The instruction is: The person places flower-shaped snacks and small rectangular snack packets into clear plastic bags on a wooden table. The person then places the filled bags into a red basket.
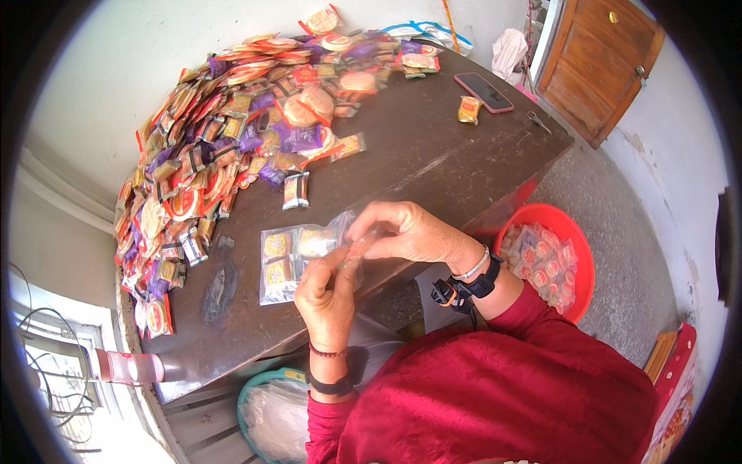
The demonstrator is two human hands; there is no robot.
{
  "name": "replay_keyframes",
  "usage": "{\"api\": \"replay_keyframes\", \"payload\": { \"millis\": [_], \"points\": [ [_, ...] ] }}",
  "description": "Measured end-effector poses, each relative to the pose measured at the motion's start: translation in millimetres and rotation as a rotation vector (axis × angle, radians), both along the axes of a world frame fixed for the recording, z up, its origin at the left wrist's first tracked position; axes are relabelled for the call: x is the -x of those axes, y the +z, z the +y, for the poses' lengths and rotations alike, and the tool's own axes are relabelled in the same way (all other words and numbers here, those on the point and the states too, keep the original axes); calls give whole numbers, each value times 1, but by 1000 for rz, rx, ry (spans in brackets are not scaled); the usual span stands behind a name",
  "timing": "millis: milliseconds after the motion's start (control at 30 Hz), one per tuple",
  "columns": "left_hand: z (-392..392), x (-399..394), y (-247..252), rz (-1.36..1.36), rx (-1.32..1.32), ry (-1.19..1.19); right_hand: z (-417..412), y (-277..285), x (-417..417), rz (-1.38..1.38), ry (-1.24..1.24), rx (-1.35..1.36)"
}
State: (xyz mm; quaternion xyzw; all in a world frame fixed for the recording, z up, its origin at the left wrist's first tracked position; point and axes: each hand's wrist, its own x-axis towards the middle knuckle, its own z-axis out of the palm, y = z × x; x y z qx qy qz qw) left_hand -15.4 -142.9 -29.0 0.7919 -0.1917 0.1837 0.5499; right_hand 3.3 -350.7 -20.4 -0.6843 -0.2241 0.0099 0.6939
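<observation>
A clear plastic bag (294, 259) lies near the table's front edge with several small wrapped snacks (277, 246) showing through it. Over its right end, my left hand (330, 290) and my right hand (406, 235) pinch a small piece of clear and reddish plastic (358, 249) between their fingertips. Blur hides exactly what this piece is. One snack packet with a dark band (296, 190) rests by itself just above the bag.
A large heap of wrapped snacks (232, 133) covers the table's far and left sides. A phone (484, 93), a yellow packet (469, 109), keys (539, 122) and a pink container (130, 367) are on the table. A red basin (584, 261) holds filled bags; a teal basin (246, 400) holds clear bags.
</observation>
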Motion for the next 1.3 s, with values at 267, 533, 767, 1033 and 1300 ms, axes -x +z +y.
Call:
{"api": "replay_keyframes", "payload": {
  "millis": [267,533,767,1033,1300],
  "points": [
    [-2,1,3,16,0,9,-1,-2,0,-22,9,17],
    [-1,1,0,50,-6,7,-1,2,2,1,19,-3],
    [-1,1,0,32,-23,10,-2,0,1,20,30,-5],
    [-2,1,0,7,-49,22,-2,3,3,54,65,-40],
    [-2,2,1,-1,-76,24,-2,4,3,78,73,-73]
  ]
}}
